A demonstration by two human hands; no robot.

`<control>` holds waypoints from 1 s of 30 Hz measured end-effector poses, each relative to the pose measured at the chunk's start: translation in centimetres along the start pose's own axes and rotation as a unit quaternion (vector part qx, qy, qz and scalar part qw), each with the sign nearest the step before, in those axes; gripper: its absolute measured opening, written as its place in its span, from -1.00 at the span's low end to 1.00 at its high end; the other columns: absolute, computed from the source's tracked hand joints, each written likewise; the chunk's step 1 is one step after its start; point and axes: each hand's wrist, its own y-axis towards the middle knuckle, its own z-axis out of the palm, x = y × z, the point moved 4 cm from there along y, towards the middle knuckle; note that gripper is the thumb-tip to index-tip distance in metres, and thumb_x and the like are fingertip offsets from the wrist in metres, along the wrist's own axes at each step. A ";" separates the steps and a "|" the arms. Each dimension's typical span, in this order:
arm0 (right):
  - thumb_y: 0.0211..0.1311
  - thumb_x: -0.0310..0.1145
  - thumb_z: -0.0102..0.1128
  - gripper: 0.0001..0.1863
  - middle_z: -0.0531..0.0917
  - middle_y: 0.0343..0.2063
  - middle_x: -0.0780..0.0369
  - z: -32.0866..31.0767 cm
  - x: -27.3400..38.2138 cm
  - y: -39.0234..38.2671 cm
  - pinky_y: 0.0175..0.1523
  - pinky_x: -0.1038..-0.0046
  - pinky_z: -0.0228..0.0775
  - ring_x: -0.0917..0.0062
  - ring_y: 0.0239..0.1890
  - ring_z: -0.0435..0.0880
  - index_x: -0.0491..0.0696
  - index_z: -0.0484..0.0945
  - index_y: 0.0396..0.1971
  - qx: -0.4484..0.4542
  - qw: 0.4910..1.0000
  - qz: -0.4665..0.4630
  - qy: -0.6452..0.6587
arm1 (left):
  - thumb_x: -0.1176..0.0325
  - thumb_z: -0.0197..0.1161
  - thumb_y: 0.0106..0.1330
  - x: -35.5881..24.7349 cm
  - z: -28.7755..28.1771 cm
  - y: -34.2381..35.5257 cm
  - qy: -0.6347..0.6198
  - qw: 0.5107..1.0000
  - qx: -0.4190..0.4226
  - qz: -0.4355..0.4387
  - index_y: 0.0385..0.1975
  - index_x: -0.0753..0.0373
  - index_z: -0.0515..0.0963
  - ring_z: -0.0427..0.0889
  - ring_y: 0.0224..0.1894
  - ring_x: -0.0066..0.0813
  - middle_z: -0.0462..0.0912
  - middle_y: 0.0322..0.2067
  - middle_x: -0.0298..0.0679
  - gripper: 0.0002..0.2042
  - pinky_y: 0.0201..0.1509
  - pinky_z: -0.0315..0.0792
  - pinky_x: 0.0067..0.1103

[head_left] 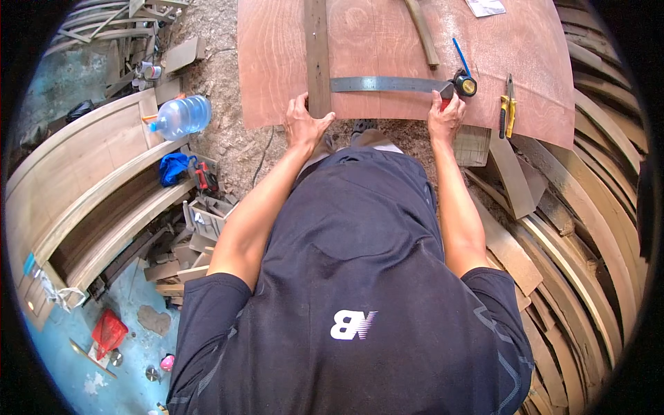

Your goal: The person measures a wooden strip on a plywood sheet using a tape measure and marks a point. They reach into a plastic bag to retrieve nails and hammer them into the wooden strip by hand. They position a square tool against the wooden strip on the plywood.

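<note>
A flat wooden strip (318, 52) runs away from me across a reddish plywood sheet (377, 45). My left hand (308, 126) straddles its near end, fingers on the left side and thumb on the right. The long steel blade of a square (387, 84) lies crosswise, its left end against the strip. At its right end my right hand (447, 117) is closed around a grey and red part, mostly covered by the fingers. Just beyond that hand sit a black and yellow tape measure (465, 84) and a blue pencil (461, 57). Yellow and black pliers (508, 107) lie farther right.
A curved wooden piece (422, 31) and white paper (485, 7) lie on the plywood's far part. Curved timber (588, 207) is stacked along the right. To the left are a large water bottle (181, 117), a wooden furniture frame (90, 187) and a red bag (109, 332).
</note>
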 end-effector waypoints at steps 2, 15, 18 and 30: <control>0.40 0.16 0.28 -0.31 0.61 -0.09 -0.08 0.1 -0.2 -0.1 0.14 -0.05 0.41 -0.07 0.00 0.58 -0.22 0.51 0.13 0.013 1.000 0.002 0.013 | 0.04 0.69 -0.02 -0.3 -0.2 -0.1 -0.005 1.000 0.001 -0.001 0.13 0.26 0.57 0.66 0.05 -0.13 0.65 -0.02 -0.08 -0.28 0.15 0.58 -0.28; 0.40 0.08 0.31 -0.33 0.59 -0.09 -0.11 -0.2 -1.2 -0.2 0.12 -0.06 0.44 -0.08 0.00 0.58 -0.26 0.49 0.13 0.005 0.999 0.006 0.033 | 0.04 0.70 -0.06 -0.5 0.8 0.0 -0.020 1.000 -0.015 0.011 0.12 0.31 0.58 0.70 0.00 -0.10 0.67 -0.05 -0.02 -0.25 0.14 0.60 -0.28; 0.41 0.07 0.32 -0.34 0.59 -0.10 -0.11 -0.3 -1.6 -0.4 0.10 -0.06 0.44 -0.08 -0.01 0.59 -0.27 0.48 0.12 -0.011 0.999 -0.003 0.033 | 0.04 0.70 -0.06 -0.9 0.7 -0.1 -0.019 1.000 -0.013 0.006 0.11 0.30 0.58 0.70 0.00 -0.10 0.67 -0.05 -0.02 -0.26 0.14 0.60 -0.28; 0.44 0.05 0.28 -0.38 0.58 -0.08 -0.10 -0.6 -1.7 -0.5 0.12 -0.05 0.42 -0.08 0.01 0.58 -0.25 0.48 0.11 -0.010 1.000 -0.010 0.020 | 0.02 0.70 -0.05 -1.1 0.9 -0.1 -0.022 1.000 -0.001 -0.002 0.11 0.29 0.58 0.69 0.03 -0.09 0.67 -0.03 -0.04 -0.26 0.16 0.59 -0.27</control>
